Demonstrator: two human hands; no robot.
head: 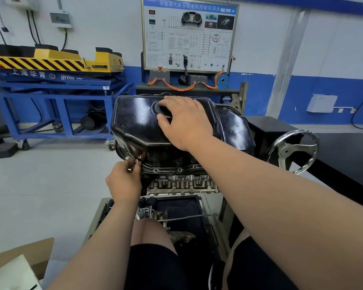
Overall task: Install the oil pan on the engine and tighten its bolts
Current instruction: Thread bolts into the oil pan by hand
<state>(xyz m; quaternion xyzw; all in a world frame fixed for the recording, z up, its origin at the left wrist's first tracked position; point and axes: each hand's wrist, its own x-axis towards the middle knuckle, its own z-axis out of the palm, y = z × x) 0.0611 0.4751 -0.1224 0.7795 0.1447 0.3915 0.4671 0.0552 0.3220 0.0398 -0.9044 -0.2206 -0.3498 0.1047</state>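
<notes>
The black oil pan lies upside down on top of the engine, which is mounted on a stand. My right hand rests flat on the pan's top, fingers spread over a round embossed mark. My left hand is at the pan's near left corner and pinches small bolts at the flange. One bolt tip sits at a flange hole. Several empty bolt holes show along the near flange edge.
A chrome handwheel of the stand sits to the right. A blue lift table with a yellow platform stands at left, a training board behind. A cardboard box lies at bottom left. My knees are below the engine.
</notes>
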